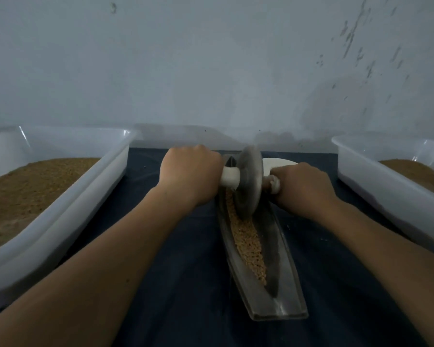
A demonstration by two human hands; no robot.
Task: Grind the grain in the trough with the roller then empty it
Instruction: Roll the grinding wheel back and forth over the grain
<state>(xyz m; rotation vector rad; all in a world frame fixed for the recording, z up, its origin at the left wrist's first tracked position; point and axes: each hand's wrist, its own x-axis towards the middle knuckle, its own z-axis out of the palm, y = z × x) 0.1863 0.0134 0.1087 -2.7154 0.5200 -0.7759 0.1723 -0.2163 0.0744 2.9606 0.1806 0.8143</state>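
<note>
Head view: the left hand (189, 171) and the right hand (303, 186) each grip one white handle end of the grey metal disc roller (248, 181), keeping it upright in the long narrow metal trough (290, 284), where the tan grain (248, 241) lies along the groove.

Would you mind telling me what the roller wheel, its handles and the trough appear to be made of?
Roller wheel: likely metal or stone, dull grey matte face.
Handles: pale, smooth, perhaps wood or plastic.
Trough: probably metal, dark grey with a soft sheen along its rim.
</note>
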